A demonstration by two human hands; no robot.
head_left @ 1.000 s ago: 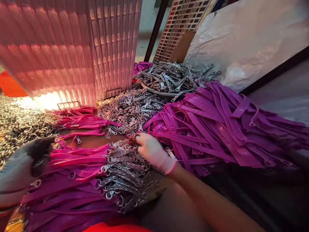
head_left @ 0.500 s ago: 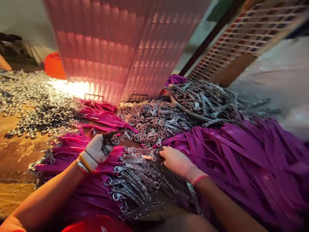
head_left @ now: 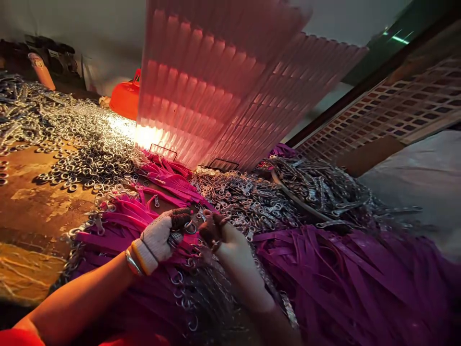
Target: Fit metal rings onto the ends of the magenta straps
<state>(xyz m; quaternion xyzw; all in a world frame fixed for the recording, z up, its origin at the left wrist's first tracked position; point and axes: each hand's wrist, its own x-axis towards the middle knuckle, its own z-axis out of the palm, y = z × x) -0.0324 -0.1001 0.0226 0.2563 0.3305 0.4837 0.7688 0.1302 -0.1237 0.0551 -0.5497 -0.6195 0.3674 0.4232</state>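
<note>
My left hand (head_left: 162, 236), in a white glove with dark fingertips, is closed on a metal ring (head_left: 190, 227); more rings show against its palm. My right hand (head_left: 230, 242), also with dark fingertips, is pinched close beside it. From its fingers a short metal chain seems to hang, blurred by motion. Beneath both hands lie pink-purple straps (head_left: 126, 240) with metal ends. Short chains with rings (head_left: 185, 295) lie partly hidden under my right forearm.
Loose metal rings (head_left: 90, 166) spread over the wooden table (head_left: 39, 206) at left. A red lamp (head_left: 124, 100) glows beside an upright translucent corrugated panel (head_left: 201, 96). Metal clasps (head_left: 248, 197) lie behind my hands. Metal chains (head_left: 317, 187) and purple straps (head_left: 334, 274) are heaped at right.
My right hand has moved left from the chain pile to beside my left hand, and its fingers now meet near the ring. The camera view has shifted and tilted.
</note>
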